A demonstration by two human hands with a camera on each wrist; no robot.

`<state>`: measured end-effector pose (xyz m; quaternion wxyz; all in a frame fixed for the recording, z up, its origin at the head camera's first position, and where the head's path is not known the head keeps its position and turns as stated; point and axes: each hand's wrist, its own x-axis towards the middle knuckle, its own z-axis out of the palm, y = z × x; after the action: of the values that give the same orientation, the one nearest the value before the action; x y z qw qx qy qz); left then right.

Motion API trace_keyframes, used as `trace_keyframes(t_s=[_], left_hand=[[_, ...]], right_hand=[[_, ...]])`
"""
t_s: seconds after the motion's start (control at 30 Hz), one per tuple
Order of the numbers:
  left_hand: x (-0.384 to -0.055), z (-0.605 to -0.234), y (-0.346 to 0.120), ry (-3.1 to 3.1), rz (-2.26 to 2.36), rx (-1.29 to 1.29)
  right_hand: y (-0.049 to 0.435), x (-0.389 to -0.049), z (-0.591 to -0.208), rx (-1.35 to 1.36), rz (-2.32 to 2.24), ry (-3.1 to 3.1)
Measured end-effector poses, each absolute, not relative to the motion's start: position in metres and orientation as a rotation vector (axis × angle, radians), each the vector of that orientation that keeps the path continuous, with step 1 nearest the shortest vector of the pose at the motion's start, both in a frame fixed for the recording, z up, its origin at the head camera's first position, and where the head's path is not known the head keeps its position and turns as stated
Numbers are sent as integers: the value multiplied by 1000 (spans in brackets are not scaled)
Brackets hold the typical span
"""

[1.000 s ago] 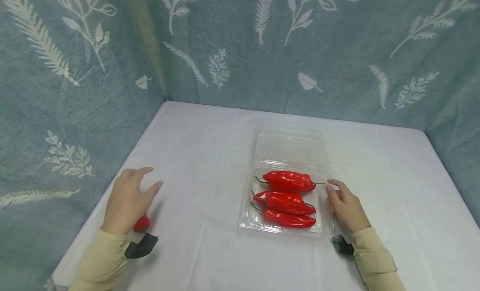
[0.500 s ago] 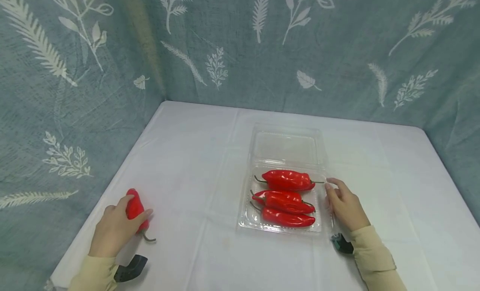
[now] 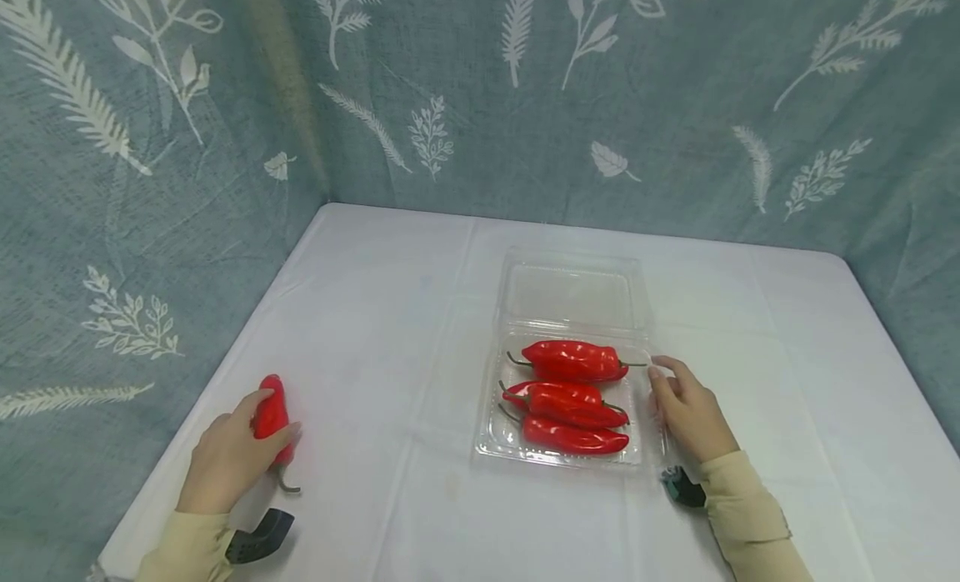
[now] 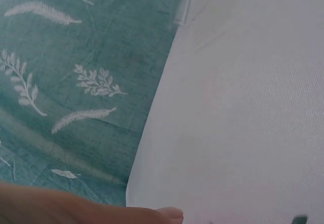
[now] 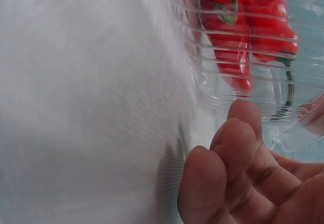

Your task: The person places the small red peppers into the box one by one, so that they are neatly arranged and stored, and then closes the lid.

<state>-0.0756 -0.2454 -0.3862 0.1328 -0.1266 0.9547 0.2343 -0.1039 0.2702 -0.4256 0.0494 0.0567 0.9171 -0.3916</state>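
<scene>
A red pepper (image 3: 272, 413) lies at the table's left side, its stem toward the near edge. My left hand (image 3: 225, 457) grips it from above, thumb on one side and fingers on the other. The left wrist view shows part of that hand (image 4: 91, 206) but little of the pepper. A clear plastic clamshell container (image 3: 487, 443) stands open right of the middle, with several red peppers (image 3: 573, 403) lying in its base. My right hand (image 3: 693, 411) holds the container's right rim; in the right wrist view its fingertips (image 5: 244, 114) touch the ridged side wall.
The container's clear lid (image 3: 573, 294) lies folded back on the far side. A white cloth (image 3: 390, 315) covers the table. Green leaf-patterned fabric (image 3: 480, 148) hangs along the table's back and left edges.
My left hand has drawn back toward the near left and taken hold of the pepper, which has since turned slightly. My right hand stays at the container.
</scene>
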Motion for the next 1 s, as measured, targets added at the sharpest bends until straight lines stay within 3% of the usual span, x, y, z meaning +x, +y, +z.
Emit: trace_keyframes(t_s=[0.8,1.0], left_hand=[[-88,-365,-217,3011,846,-198],[-94,-358,-207,3117,865,-58]], right_hand=[[271,-105,-427,185,-1209,2781],[271,-105,-427,181,-1204,2793]])
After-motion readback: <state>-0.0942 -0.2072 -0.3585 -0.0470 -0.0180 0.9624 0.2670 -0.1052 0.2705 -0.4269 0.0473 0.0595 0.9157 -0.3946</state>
